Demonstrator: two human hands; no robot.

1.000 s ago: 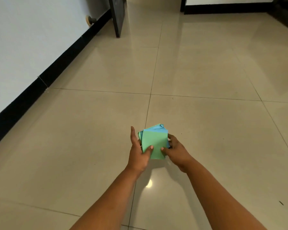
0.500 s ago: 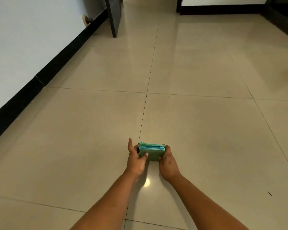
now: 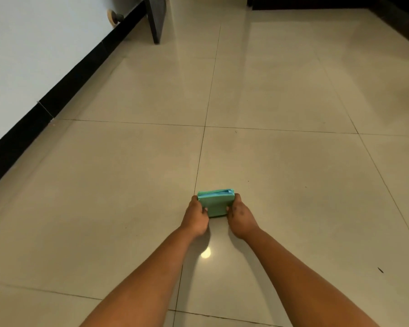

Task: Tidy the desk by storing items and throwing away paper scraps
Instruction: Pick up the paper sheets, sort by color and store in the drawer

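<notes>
A squared stack of green and blue paper sheets is held out in front of me, low over the beige tiled floor. My left hand grips its left edge, fingers curled round it. My right hand grips the right edge the same way. The stack is tilted so its blue top edge shows. Both forearms reach in from the bottom of the head view.
A white wall with a black skirting runs along the left. A dark furniture leg or panel stands at the far top, with a round door stopper on the wall beside it. More dark skirting lies at the far right.
The fanned, skewed sheets have been squared into a neat stack. Both hands moved lower and now clamp its two sides; my view tipped slightly forward.
</notes>
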